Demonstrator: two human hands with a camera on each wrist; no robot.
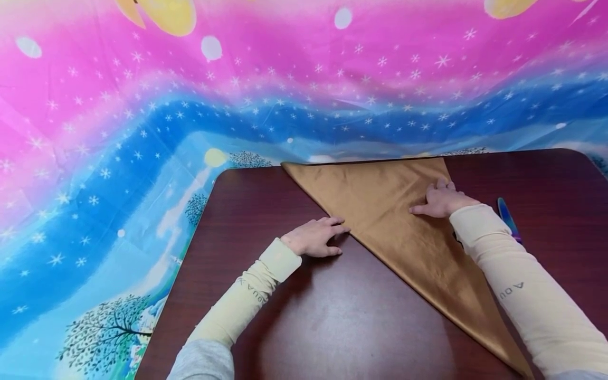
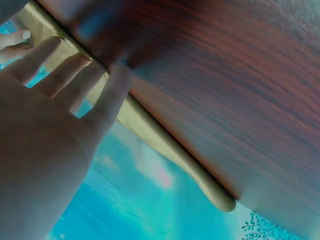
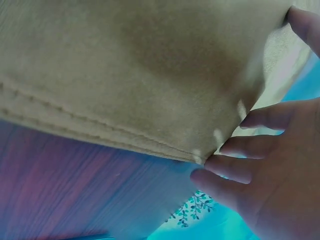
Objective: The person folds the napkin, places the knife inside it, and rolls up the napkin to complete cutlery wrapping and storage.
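Observation:
A shiny golden-brown cloth (image 1: 380, 203), folded into a triangle, lies on the dark red-brown wooden table. My left hand (image 1: 317, 237) touches its long slanted folded edge with the fingertips, fingers extended. In the left wrist view those fingers reach across the rounded fold (image 2: 165, 142). My right hand (image 1: 440, 201) rests on the cloth near its right edge, fingers spread and thumb apart. The right wrist view shows its fingertips along the stitched cloth (image 3: 125, 85), close to a corner. One tip of the triangle points to the back left, another toward the front right.
A slim blue-purple object (image 1: 508, 219), partly hidden by my right sleeve, lies on the table (image 1: 565, 211) to the right. Behind the table and along its left side hangs a pink and blue printed backdrop (image 1: 304, 68) with snowflakes and trees.

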